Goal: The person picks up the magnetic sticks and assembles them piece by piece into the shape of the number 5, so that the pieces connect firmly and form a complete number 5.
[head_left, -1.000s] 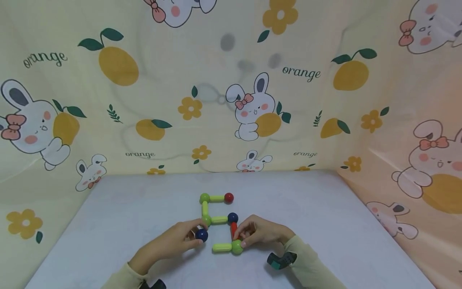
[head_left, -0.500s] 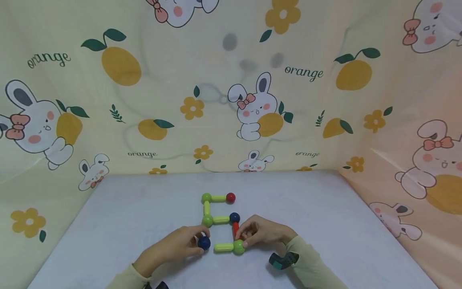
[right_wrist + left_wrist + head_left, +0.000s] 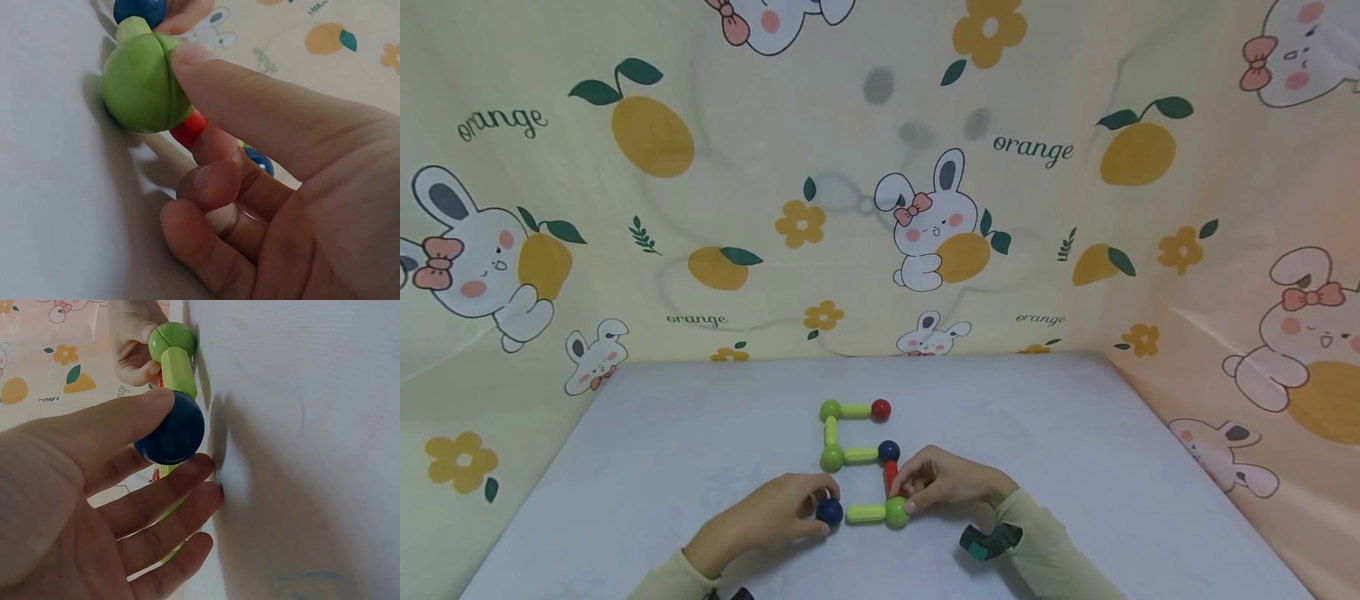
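Note:
My left hand (image 3: 784, 510) pinches a dark blue ball (image 3: 830, 512) between thumb and fingers. The ball sits just left of the free end of a light green rod (image 3: 866, 514); in the head view a slim gap shows between them. That rod joins a green ball (image 3: 897, 512), which my right hand (image 3: 947, 482) grips. In the right wrist view the thumb (image 3: 237, 94) presses the green ball's side, while curled fingers lie by a red rod (image 3: 189, 129). The red rod runs up to another dark blue ball (image 3: 888, 451), partly covered by the fingers.
Beyond the hands, the ball-and-rod chain continues through a green ball (image 3: 832, 457), another green ball (image 3: 830, 410) and a red ball (image 3: 881, 409), linked by light green rods. It lies flat on the white table (image 3: 700, 433). A printed cloth (image 3: 745, 150) stands behind.
My left hand has brought the dark blue ball down, away from the middle green ball, and slightly right to the lower rod's free end. My right hand keeps its grip in place.

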A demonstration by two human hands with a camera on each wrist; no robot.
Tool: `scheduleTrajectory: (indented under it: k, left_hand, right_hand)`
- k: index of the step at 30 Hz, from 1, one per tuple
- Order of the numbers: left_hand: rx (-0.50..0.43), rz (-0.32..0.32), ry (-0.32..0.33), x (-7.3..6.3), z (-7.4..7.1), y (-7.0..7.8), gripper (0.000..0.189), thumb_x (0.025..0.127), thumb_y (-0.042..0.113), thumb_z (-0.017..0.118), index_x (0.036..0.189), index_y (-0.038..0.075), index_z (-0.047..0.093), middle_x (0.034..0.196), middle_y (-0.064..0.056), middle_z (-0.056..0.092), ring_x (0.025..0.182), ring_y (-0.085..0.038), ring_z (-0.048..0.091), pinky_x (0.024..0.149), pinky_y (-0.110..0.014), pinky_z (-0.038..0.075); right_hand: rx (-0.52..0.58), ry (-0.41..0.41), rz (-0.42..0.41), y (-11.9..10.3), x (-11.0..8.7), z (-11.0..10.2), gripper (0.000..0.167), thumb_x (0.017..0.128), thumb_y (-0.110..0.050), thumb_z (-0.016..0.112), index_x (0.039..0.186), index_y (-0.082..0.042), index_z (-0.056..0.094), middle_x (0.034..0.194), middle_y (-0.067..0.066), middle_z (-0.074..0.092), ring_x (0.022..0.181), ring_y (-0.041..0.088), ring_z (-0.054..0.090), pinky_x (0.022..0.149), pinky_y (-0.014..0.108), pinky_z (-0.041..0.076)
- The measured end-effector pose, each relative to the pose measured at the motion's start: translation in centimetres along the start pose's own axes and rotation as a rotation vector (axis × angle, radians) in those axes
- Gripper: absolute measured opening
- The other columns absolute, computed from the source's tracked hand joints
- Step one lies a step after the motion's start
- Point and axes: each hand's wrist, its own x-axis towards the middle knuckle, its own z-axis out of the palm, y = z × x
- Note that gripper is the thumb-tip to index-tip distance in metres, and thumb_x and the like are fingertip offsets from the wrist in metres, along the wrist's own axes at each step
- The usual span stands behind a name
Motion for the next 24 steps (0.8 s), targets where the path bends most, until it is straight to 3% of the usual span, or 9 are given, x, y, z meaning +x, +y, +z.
scheduleTrajectory:
  k: [24]
  left_hand:
    - [0.037,-0.016,0.01,0.46,0.53,-0.02,0.036,0.083,0.022,0.082,0.116,0.016,0.069,0.097,0.009,0.065,0.084,-0.004,0.055,0.075,-0.025,0.048]
  right_hand:
    - [0.017,0.005,0.002,-0.07,0.08,0.3,0.033,0.091,-0.006,0.072,0.119,0.01,0.067,0.083,-0.007,0.059,0.073,0.003,0.05,0.065,0.015,0.042]
